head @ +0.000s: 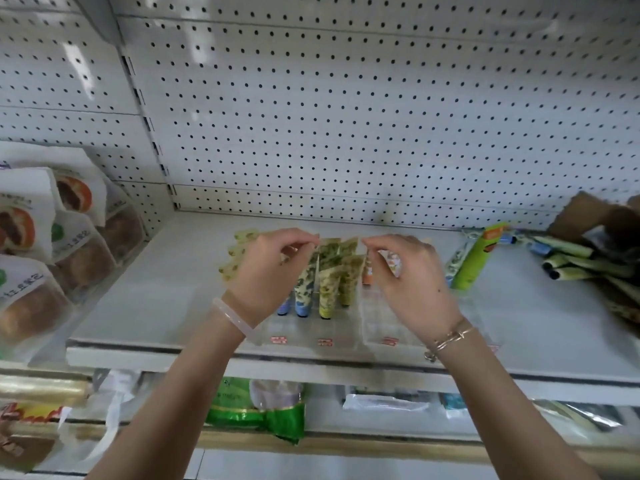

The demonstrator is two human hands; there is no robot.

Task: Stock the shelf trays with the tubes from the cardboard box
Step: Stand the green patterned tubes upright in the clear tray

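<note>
My left hand [266,271] and right hand [412,278] curl over the clear trays [346,332], fingertips pinched at the crimped tops of the upright tubes [329,282], actual grip unclear, with the cardboard box [585,213] far right.

tubes [322,285] left of cardboard box [588,209]

Forearms reach forward side by side; left hand [272,268] and right hand [414,278] pinch thumb to forefinger, possibly holding something.
</note>
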